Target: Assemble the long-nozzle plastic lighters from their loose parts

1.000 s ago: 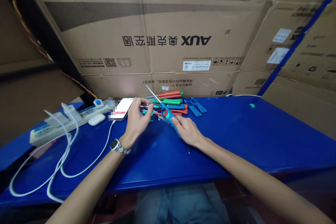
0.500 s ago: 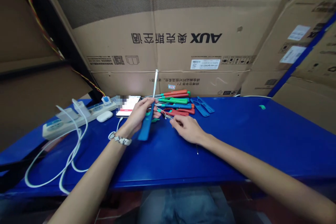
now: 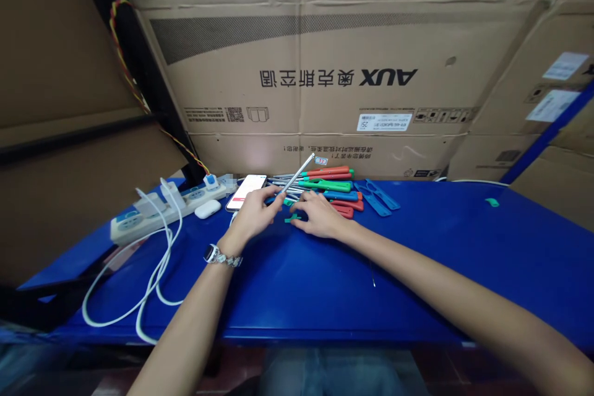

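My left hand (image 3: 253, 216), with a watch on the wrist, is closed round a long-nosed lighter (image 3: 297, 174). Its thin metal tube points up and to the right; the handle is mostly hidden in the fingers. My right hand (image 3: 320, 215) lies just right of it on the blue table (image 3: 417, 260), fingers stretched low toward a small teal plastic part (image 3: 292, 218) at the thumb. Right behind both hands is a pile of red, green and blue lighters (image 3: 331, 185).
Two blue handle shells (image 3: 379, 195) lie right of the pile. A phone (image 3: 245, 190), a white earbud case (image 3: 207, 208), a power strip (image 3: 158, 213) and looping white cables (image 3: 148, 284) fill the left. A teal piece (image 3: 492, 202) sits far right. Cardboard boxes (image 3: 338, 74) wall the back.
My left hand took the blue lighter from my right hand, swung it upright, then tilted its tube to the right. My right hand let go and moved left to the teal part.
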A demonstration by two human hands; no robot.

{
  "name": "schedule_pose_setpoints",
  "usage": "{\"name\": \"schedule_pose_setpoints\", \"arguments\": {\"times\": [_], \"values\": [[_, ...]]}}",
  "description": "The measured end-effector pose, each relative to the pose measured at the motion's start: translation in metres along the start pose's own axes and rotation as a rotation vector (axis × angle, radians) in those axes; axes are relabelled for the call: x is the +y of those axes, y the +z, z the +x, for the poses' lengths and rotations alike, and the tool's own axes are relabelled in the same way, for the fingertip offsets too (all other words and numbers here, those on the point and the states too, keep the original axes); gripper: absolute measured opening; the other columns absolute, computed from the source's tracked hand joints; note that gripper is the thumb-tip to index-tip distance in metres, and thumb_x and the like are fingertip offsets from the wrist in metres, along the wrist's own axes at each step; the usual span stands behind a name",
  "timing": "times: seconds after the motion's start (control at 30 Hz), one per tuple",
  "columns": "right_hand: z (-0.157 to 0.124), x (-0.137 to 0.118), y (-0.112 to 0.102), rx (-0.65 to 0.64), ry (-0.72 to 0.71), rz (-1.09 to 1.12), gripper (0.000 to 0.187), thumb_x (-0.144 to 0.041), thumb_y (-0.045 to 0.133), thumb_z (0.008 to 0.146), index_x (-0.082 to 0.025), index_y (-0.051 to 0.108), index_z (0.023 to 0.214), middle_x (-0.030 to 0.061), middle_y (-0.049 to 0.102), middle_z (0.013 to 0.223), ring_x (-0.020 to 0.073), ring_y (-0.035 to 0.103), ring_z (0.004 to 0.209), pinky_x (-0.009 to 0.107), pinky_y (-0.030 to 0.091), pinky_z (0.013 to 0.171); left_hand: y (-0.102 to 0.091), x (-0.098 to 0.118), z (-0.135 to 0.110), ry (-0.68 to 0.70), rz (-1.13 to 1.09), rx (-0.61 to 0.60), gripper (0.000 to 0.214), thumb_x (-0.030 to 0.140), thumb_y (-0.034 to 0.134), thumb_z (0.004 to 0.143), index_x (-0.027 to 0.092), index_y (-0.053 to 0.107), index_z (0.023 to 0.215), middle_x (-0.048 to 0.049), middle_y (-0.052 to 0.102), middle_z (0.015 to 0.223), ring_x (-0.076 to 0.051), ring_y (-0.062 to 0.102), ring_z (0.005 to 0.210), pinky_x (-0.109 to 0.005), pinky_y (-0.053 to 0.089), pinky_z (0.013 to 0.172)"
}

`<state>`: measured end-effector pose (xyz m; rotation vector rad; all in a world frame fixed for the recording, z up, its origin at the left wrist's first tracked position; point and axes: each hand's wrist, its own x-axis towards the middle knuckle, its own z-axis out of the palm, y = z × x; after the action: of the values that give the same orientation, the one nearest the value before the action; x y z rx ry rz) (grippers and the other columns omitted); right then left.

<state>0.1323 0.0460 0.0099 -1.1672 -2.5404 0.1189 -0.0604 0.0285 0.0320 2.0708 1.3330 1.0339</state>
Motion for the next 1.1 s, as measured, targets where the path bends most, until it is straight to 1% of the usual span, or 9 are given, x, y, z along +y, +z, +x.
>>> {"name": "schedule_pose_setpoints", "arguments": {"times": [0.13, 0.23, 0.47, 0.6, 0.7, 0.77, 0.87, 0.97, 1.1], "values": [[-0.002, 0.008, 0.000, 0.056, 0.043, 0.028, 0.024, -0.035, 0.060, 0.093, -0.020, 0.069, 0.109, 0.0081, 0.060, 0.101, 0.0229, 0.052, 0.099, 0.036, 0.035, 0.085, -0.003, -0.003, 0.000, 0.014, 0.118, -0.005, 0.040, 0.048, 0.047, 0.094, 0.015, 0.069, 0.099, -0.0016, 0.066, 0.071, -0.011, 0.053, 0.045, -0.021, 0.039, 0.044], [0.009, 0.016, 0.000, 0.053, 0.088, -0.023, 0.021, -0.028, 0.057, 0.093, -0.019, 0.069, 0.106, 0.0104, 0.062, 0.103, 0.0253, 0.052, 0.103, 0.038, 0.035, 0.087, -0.004, -0.004, 0.000, 0.006, 0.192, -0.037, 0.040, 0.045, 0.047, 0.093, 0.014, 0.070, 0.098, -0.0024, 0.066, 0.067, -0.013, 0.051, 0.046, -0.022, 0.037, 0.045], [0.030, 0.018, 0.006, 0.072, 0.081, -0.028, 0.017, -0.025, 0.071, 0.083, -0.017, 0.070, 0.097, 0.0125, 0.065, 0.108, 0.0283, 0.053, 0.110, 0.043, 0.036, 0.095, -0.002, -0.003, -0.001, 0.007, 0.218, -0.102, 0.038, 0.044, 0.045, 0.092, 0.015, 0.069, 0.094, -0.0031, 0.066, 0.069, -0.014, 0.052, 0.048, -0.024, 0.036, 0.046], [0.020, 0.021, 0.008, 0.229, 0.121, 0.290, 0.010, -0.020, 0.067, 0.082, -0.018, 0.067, 0.092, 0.0086, 0.068, 0.100, 0.0246, 0.059, 0.102, 0.042, 0.041, 0.093, -0.001, 0.001, -0.002, 0.075, 0.186, -0.083, 0.038, 0.045, 0.045, 0.095, 0.015, 0.068, 0.095, -0.0022, 0.066, 0.073, -0.013, 0.052, 0.053, -0.024, 0.038, 0.052], [-0.002, 0.030, 0.000, 0.320, 0.232, 0.754, 0.016, -0.031, 0.059, 0.087, -0.018, 0.063, 0.095, 0.0046, 0.069, 0.085, 0.0181, 0.065, 0.080, 0.033, 0.049, 0.074, 0.004, 0.006, -0.005, 0.115, 0.164, -0.102, 0.040, 0.049, 0.043, 0.097, 0.017, 0.067, 0.100, -0.0009, 0.066, 0.074, -0.013, 0.051, 0.053, -0.023, 0.039, 0.052], [-0.024, 0.037, -0.011, 0.389, 0.347, 1.110, 0.027, -0.042, 0.066, 0.080, -0.019, 0.064, 0.094, 0.0022, 0.068, 0.077, 0.0165, 0.063, 0.072, 0.028, 0.047, 0.063, 0.009, 0.011, -0.007, 0.166, 0.170, -0.145, 0.041, 0.049, 0.043, 0.097, 0.017, 0.068, 0.101, -0.0011, 0.067, 0.074, -0.014, 0.053, 0.056, -0.023, 0.040, 0.054], [-0.057, 0.043, -0.029, 0.556, 0.457, 1.376, 0.034, -0.045, 0.071, 0.072, -0.019, 0.067, 0.094, -0.0013, 0.062, 0.068, 0.0124, 0.056, 0.062, 0.023, 0.039, 0.052, 0.017, 0.019, -0.011, 0.232, 0.202, -0.222, 0.041, 0.047, 0.043, 0.098, 0.017, 0.071, 0.103, -0.0030, 0.070, 0.080, -0.016, 0.059, 0.063, -0.023, 0.042, 0.059], [-0.074, 0.043, -0.038, 0.613, 0.426, 1.443, 0.034, -0.044, 0.070, 0.072, -0.018, 0.067, 0.093, -0.0032, 0.056, 0.063, 0.0102, 0.049, 0.058, 0.023, 0.036, 0.052, 0.022, 0.026, -0.014, 0.242, 0.211, -0.274, 0.040, 0.045, 0.044, 0.098, 0.019, 0.072, 0.111, -0.0054, 0.075, 0.093, -0.018, 0.065, 0.072, -0.024, 0.046, 0.063], [-0.074, 0.040, -0.035, 0.652, 0.368, 1.288, 0.037, -0.052, 0.071, 0.072, -0.020, 0.060, 0.086, -0.0040, 0.055, 0.063, 0.0107, 0.049, 0.057, 0.024, 0.037, 0.053, 0.025, 0.027, -0.014, 0.235, 0.192, -0.293, 0.041, 0.045, 0.046, 0.097, 0.020, 0.073, 0.113, -0.0066, 0.076, 0.097, -0.020, 0.068, 0.076, -0.024, 0.047, 0.062]]}}
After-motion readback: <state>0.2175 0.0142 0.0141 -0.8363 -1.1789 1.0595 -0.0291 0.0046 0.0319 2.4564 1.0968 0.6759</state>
